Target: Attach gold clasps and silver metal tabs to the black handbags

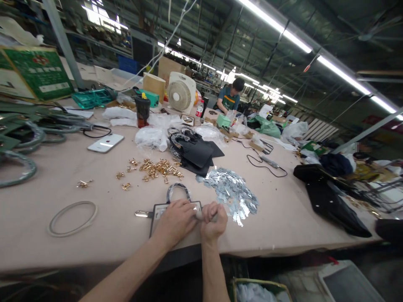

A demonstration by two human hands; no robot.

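Observation:
A dark-edged bag panel [155, 212] with a pale inner face lies at the front of the table. Its looped handle [179, 186] is wrapped in clear film and points away from me. My left hand [178, 218] lies over the panel, fingers bent and closed on its right part. Just beside it, my right hand [214, 218] is clenched in a fist at the panel's right edge; what it grips is hidden. A shiny metal piece [143, 214] sticks out at the panel's left. Right of my hands spreads a heap of flat silver metal plates [234, 191].
Gold-coloured metal fittings [159, 169] lie beyond the panel, with black bag pieces [197, 151] behind. A pale ring [73, 219], a phone [106, 143] and wrapped handles [27, 134] are leftward. A corded tool [269, 161] lies right. Another person [229, 98] works across the table.

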